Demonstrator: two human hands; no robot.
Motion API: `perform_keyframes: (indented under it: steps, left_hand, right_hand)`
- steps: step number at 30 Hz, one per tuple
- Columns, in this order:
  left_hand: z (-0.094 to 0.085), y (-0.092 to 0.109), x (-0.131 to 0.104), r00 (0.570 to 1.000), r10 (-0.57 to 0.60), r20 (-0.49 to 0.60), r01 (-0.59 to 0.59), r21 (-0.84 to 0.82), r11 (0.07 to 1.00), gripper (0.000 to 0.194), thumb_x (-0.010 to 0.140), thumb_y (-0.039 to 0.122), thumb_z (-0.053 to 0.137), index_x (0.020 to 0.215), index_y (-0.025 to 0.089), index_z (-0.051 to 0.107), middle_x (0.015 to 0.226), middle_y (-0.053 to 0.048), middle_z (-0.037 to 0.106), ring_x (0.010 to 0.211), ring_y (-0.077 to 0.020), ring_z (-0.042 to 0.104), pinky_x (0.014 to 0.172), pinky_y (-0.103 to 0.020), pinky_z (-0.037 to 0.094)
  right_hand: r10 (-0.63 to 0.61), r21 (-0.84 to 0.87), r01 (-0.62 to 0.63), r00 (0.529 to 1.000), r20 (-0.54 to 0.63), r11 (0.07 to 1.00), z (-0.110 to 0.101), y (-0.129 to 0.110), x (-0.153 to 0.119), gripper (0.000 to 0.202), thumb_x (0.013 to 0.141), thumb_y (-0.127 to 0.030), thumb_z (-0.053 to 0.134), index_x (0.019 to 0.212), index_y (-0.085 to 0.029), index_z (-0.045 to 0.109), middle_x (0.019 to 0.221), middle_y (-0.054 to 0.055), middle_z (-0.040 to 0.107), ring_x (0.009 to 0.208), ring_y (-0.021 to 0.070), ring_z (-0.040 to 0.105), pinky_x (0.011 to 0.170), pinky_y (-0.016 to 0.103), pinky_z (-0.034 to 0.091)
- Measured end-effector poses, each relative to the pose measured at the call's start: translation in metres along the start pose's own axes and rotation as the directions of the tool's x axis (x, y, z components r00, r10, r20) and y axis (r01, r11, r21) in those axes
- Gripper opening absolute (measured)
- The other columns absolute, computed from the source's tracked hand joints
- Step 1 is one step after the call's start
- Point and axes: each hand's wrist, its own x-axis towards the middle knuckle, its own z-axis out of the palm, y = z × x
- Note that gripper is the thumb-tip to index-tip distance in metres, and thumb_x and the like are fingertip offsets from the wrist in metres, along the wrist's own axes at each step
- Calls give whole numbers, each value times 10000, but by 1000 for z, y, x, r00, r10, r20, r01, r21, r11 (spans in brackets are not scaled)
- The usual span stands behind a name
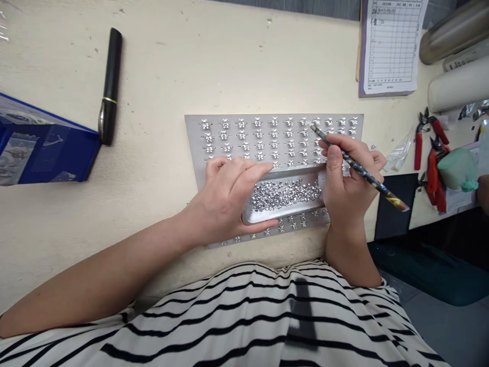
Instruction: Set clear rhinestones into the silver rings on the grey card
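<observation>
My left hand [225, 196] grips a small shallow tray [292, 212], its thumb along the near side and its fingers at the far side. A heap of tiny clear rhinestones [282, 195] lies in the tray. Pinched in my right hand [349, 186] is a slim patterned stick like a picking pencil [367, 176]. Its tip points at the upper rows of small silver bear-shaped pieces [274, 133]. Those pieces sit in rows on a grey board [194, 136], partly covered by the tray and both hands. Whether the tip touches a piece, I cannot tell.
A black capped pen [110, 84] and a blue box [64, 150] lie at left. At right are a printed form pad [390, 51], red-handled pliers [432, 173], a flat black rectangle [396, 206], a green bundle [457, 169] and a white roll [460, 84].
</observation>
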Motion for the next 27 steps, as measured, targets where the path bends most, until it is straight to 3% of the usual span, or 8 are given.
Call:
perform_keyframes:
  steps: [27]
  left_hand:
    - [0, 1, 0, 1000, -4, 5, 4, -8, 1000, 803, 819, 534, 782, 1405, 125, 416, 1231, -145, 641, 1100, -302, 616, 945, -474, 405]
  right_hand:
    - [-3, -65, 5, 1000, 25, 998, 0, 1, 0, 227, 996, -339, 472, 1121, -305, 658, 1022, -34, 775, 981, 175, 709, 985, 451, 362]
